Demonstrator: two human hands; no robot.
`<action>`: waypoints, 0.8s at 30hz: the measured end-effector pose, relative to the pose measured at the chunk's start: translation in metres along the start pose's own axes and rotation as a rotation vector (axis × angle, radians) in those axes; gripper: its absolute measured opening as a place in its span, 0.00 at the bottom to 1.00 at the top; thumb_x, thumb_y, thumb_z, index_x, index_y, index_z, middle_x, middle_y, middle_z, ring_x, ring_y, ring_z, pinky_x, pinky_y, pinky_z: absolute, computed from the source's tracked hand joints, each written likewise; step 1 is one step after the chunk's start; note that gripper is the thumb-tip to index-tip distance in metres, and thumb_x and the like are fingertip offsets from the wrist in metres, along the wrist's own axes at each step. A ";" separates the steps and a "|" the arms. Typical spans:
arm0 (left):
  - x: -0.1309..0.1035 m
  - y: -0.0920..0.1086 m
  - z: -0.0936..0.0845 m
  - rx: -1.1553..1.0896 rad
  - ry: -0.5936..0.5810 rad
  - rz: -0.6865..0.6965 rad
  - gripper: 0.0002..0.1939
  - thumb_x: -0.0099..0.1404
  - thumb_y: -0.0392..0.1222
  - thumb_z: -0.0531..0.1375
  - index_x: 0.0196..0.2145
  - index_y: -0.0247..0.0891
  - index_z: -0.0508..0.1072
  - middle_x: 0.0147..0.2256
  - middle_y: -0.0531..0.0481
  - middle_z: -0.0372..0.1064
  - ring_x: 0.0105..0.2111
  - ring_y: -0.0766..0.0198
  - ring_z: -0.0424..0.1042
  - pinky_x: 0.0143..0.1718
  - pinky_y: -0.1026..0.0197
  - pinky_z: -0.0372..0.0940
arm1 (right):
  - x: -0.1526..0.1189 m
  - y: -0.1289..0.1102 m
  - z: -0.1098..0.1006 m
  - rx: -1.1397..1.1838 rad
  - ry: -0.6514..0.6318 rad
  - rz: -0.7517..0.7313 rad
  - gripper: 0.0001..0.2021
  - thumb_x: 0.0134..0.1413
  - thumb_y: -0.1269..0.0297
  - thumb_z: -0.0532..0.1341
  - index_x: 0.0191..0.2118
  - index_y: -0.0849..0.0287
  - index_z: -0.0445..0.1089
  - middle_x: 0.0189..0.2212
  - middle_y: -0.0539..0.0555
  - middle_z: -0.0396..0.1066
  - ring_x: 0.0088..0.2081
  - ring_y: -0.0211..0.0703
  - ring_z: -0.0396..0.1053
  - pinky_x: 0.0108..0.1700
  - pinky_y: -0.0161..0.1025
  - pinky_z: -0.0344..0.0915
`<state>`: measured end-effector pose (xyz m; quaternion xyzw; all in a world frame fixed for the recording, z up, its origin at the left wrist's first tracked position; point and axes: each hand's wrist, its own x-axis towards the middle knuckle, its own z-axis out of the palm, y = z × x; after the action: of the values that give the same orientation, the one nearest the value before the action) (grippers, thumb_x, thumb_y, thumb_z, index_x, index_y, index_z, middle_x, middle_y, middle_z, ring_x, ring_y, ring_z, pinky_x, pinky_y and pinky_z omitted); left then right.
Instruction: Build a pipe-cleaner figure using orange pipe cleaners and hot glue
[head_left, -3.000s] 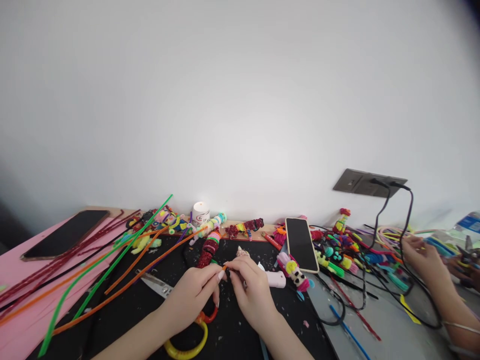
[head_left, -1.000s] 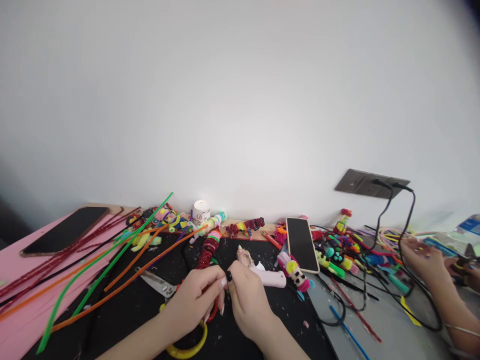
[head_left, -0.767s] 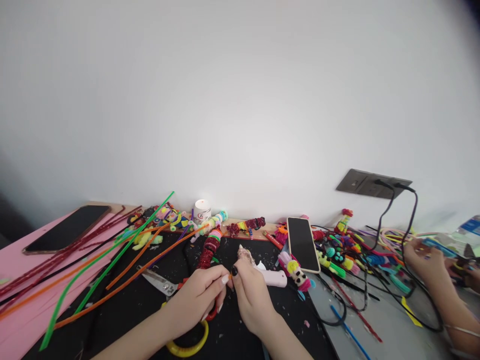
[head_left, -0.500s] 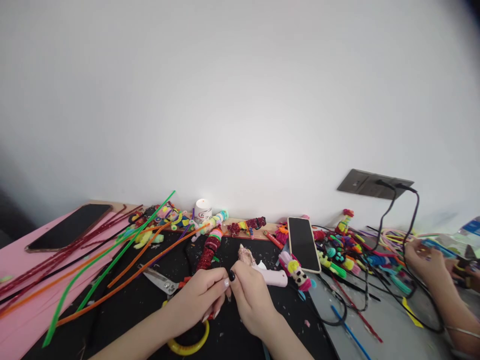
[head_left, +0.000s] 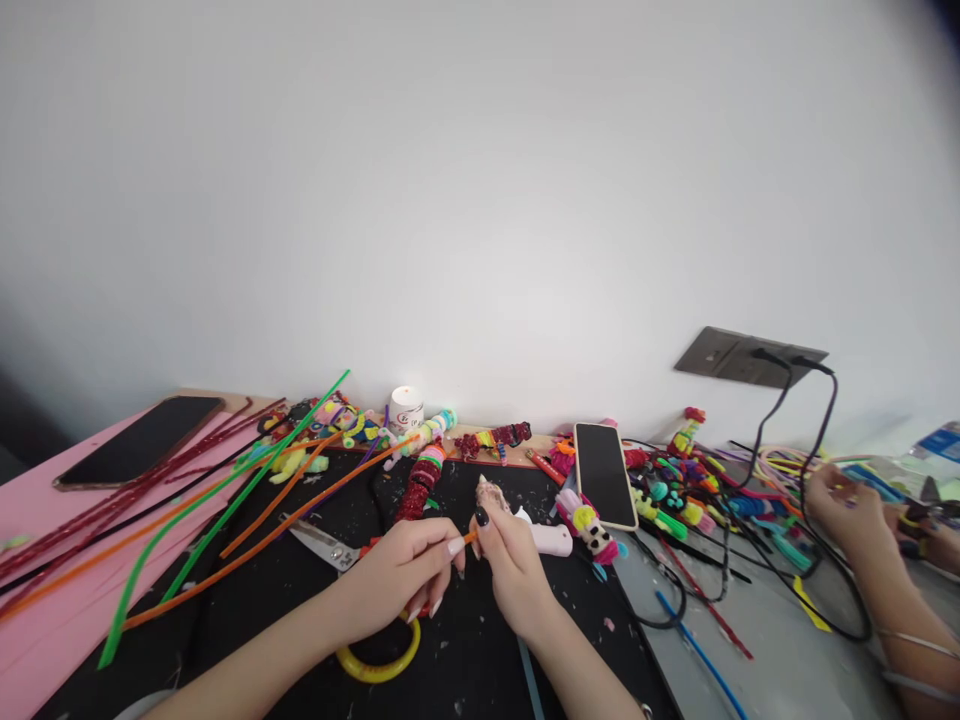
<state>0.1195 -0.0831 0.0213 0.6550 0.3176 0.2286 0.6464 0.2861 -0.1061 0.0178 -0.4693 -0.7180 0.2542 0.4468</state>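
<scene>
Above black bench, left hand and right hand pinch an orange stem; I should hold it straight.

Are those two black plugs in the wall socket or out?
In: both black plugs sit against the wall socket, cords hanging below.

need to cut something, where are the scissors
In the head view, the scissors lie left of centre on the black surface, partly hidden by the left hand: blades beyond it, yellow handle loop nearer the camera.
</scene>
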 end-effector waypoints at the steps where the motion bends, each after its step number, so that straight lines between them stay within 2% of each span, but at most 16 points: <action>1: 0.000 0.001 0.000 0.000 0.001 0.004 0.16 0.68 0.51 0.48 0.31 0.37 0.64 0.16 0.59 0.62 0.11 0.74 0.54 0.14 0.71 0.48 | 0.000 0.001 0.000 0.026 -0.005 0.012 0.16 0.65 0.63 0.44 0.24 0.55 0.54 0.19 0.47 0.57 0.23 0.39 0.57 0.27 0.37 0.54; 4: 0.000 0.002 0.000 0.004 -0.002 0.012 0.16 0.68 0.50 0.48 0.30 0.37 0.64 0.16 0.59 0.62 0.12 0.74 0.54 0.14 0.71 0.49 | -0.001 0.001 0.000 0.034 -0.028 0.029 0.16 0.65 0.63 0.44 0.25 0.56 0.55 0.19 0.47 0.57 0.22 0.39 0.56 0.26 0.37 0.53; 11: -0.002 0.004 0.000 0.016 0.001 0.006 0.16 0.68 0.51 0.48 0.30 0.37 0.64 0.16 0.59 0.62 0.12 0.74 0.53 0.14 0.71 0.48 | 0.000 -0.003 0.000 -0.105 0.028 -0.031 0.15 0.62 0.66 0.46 0.23 0.55 0.53 0.18 0.46 0.53 0.21 0.39 0.54 0.25 0.36 0.51; 20: -0.003 0.002 0.001 0.012 -0.004 0.005 0.16 0.68 0.50 0.49 0.30 0.37 0.64 0.16 0.59 0.62 0.12 0.74 0.53 0.14 0.71 0.48 | 0.000 -0.005 0.000 -0.171 0.033 -0.061 0.14 0.58 0.71 0.49 0.22 0.55 0.50 0.18 0.45 0.52 0.20 0.37 0.53 0.24 0.35 0.46; 24: -0.003 0.001 0.001 0.013 0.001 0.011 0.16 0.68 0.50 0.48 0.30 0.37 0.64 0.16 0.59 0.62 0.12 0.74 0.53 0.14 0.71 0.48 | 0.000 -0.002 -0.001 -0.158 0.009 -0.055 0.14 0.61 0.69 0.48 0.23 0.55 0.51 0.19 0.46 0.53 0.22 0.38 0.54 0.25 0.36 0.48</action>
<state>0.1186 -0.0857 0.0228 0.6610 0.3158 0.2302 0.6406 0.2865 -0.1067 0.0202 -0.4843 -0.7463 0.1825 0.4185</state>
